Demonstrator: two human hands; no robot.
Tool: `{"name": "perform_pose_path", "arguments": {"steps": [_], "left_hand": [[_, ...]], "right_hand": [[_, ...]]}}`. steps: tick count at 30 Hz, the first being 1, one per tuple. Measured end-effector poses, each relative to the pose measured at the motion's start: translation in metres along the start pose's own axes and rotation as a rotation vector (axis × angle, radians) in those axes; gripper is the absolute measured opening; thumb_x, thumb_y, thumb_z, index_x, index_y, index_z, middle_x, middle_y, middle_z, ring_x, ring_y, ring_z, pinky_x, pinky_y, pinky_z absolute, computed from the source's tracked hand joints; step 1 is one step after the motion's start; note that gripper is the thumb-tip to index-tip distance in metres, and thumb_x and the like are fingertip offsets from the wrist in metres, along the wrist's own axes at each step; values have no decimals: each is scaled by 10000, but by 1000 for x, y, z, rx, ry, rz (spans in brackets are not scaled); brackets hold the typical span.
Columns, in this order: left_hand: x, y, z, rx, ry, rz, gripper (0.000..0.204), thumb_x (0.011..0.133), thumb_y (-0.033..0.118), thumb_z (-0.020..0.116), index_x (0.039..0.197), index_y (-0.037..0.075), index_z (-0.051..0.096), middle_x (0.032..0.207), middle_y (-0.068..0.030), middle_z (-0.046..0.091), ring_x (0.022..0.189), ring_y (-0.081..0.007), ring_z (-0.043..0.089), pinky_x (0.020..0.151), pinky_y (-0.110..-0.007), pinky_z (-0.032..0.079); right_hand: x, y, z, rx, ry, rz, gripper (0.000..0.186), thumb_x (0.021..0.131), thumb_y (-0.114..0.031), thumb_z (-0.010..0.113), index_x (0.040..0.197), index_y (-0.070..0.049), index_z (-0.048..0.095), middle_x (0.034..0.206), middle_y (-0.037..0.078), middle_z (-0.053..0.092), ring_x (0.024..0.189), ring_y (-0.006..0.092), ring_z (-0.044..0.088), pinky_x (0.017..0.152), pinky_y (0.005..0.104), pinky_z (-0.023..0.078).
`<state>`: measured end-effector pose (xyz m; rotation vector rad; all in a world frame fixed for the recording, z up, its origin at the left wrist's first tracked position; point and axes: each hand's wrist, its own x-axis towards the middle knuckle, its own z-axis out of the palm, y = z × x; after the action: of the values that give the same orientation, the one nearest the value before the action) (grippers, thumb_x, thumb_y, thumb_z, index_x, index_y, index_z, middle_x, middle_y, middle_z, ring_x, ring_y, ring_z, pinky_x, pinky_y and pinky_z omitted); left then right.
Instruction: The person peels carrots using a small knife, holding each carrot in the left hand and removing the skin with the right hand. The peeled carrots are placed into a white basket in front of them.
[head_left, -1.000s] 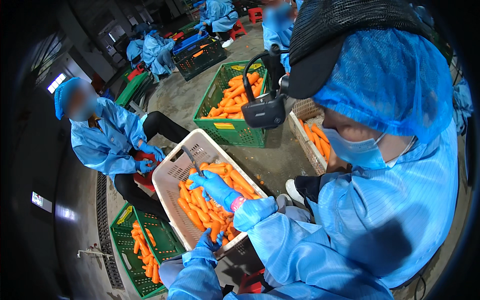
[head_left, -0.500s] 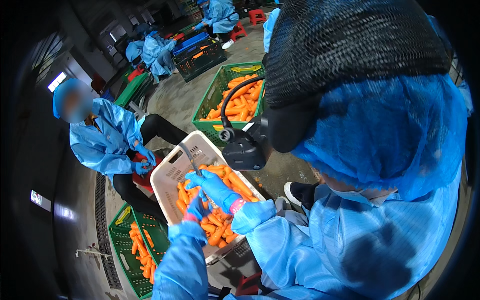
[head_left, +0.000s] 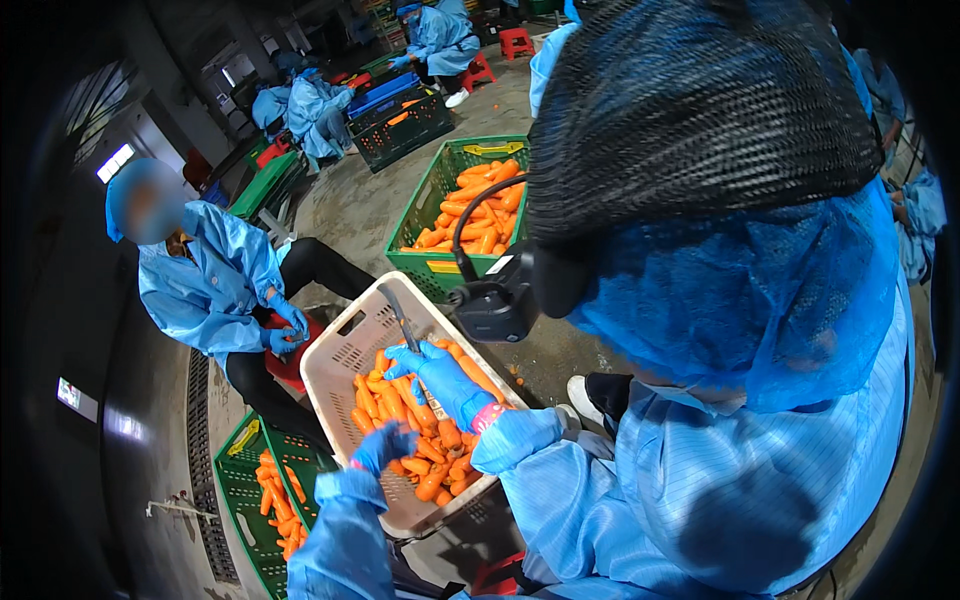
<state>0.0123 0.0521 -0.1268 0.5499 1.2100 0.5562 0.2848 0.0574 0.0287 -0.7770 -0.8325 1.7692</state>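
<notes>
head view, going left to right: a dark floor grating (head_left: 205,460) runs beside a green crate (head_left: 231,485) low in the frame, with crate carrots (head_left: 283,508) lying in it. above it a seated co-worker (head_left: 195,300) in a blue smock sits on a red stool (head_left: 290,372), 2 gloved hands close together over the lap. farther off, more people (head_left: 320,112) in blue smocks gather beside a dark crate (head_left: 385,150). the person's blue-gloved left hand (head_left: 383,447) hangs over the near left side of a pale perforated basket (head_left: 335,382); its fingers are blurred, so i cannot tell whether they are spread or closed on anything. the heap of orange carrots (head_left: 432,486) lies inside this basket, just beside that hand and below the other. the right hand (head_left: 440,375), gloved in blue with a pink band at the wrist, is closed around a thin grey tool (head_left: 398,315) that slants up toward the basket's far corner. past the basket stands a far green crate (head_left: 415,270) loaded with carrots, partly hidden by a black device (head_left: 500,300) on the cap of a neighbouring person (head_left: 750,460), who leans in from the right wearing a blue hair net and blue smock.
</notes>
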Motion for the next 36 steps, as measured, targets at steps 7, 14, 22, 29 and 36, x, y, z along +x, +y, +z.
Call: {"name": "perform_pose_path", "arguments": {"steps": [7,14,22,29,36], "left_hand": [[-39,-158,-43,722,202,-283,463,920,417,533,1236,80,562,1109,-115,635,942,-236,606,812,-384,498],[-48,-150,-15,1123,24,-77,643,887,546,484,1347,98,458,1322,-124,517,1222,-257,487,1020,-316,353],[-47,-120,-24,1197,70,22,596,911,531,415,1305,92,498,1327,-134,501,1231,-303,466,1044,-345,345],[-30,-106,-46,1163,292,-106,580,893,495,453,1299,83,507,1281,-149,539,1205,-300,496,1019,-355,367],[20,-116,-78,847,306,-106,509,880,401,542,1242,42,548,1230,-163,576,1138,-300,550,969,-350,414]], "right_hand": [[-3,19,18,-306,13,-1,337,902,-327,555,1031,-16,567,855,69,643,665,134,599,584,270,469],[18,69,27,-1106,38,-149,290,881,-373,502,992,-121,594,859,134,647,781,337,620,682,448,476],[22,93,9,-1424,23,-348,226,848,-352,544,902,-142,605,831,128,646,764,348,620,647,459,481],[14,74,21,-1525,-22,-192,324,854,-390,569,1059,-145,626,890,132,665,812,326,636,692,428,500],[13,65,22,-1592,-42,-61,323,855,-391,569,1080,-167,626,855,109,671,760,308,641,648,403,502]]}}
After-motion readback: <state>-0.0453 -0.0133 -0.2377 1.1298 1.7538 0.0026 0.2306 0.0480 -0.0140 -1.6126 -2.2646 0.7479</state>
